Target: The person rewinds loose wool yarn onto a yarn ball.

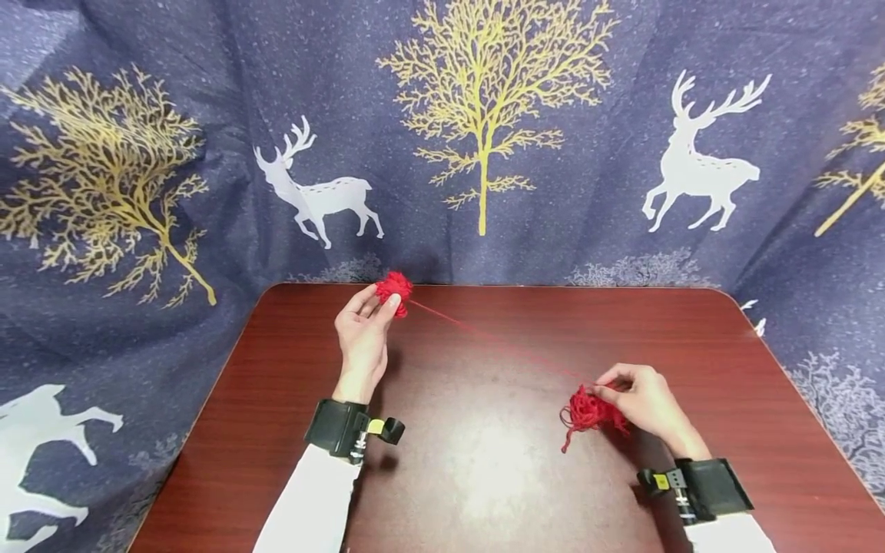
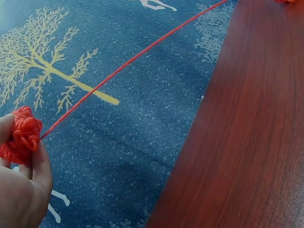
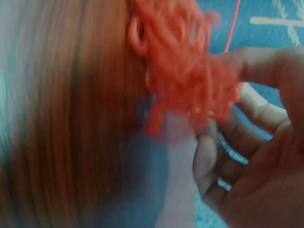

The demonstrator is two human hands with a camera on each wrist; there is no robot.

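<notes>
My left hand (image 1: 362, 338) holds a small ball of red yarn (image 1: 395, 289) between thumb and fingers, raised over the far left part of the table. In the left wrist view the wound ball (image 2: 23, 135) sits at the fingertips. One straight strand (image 1: 484, 334) runs from it down to the right. At the strand's other end my right hand (image 1: 643, 395) pinches a loose, tangled bunch of red yarn (image 1: 586, 411), its loops and a tail hanging below the fingers. The right wrist view shows the loops (image 3: 180, 61) close up and blurred, partly covering the fingertips.
A reddish-brown wooden table (image 1: 442, 491) with rounded corners lies below both hands. Behind it hangs a dark blue cloth (image 1: 553, 238) printed with yellow trees and white deer. Black bands with small cameras, such as the left wristband (image 1: 337, 427), circle both wrists.
</notes>
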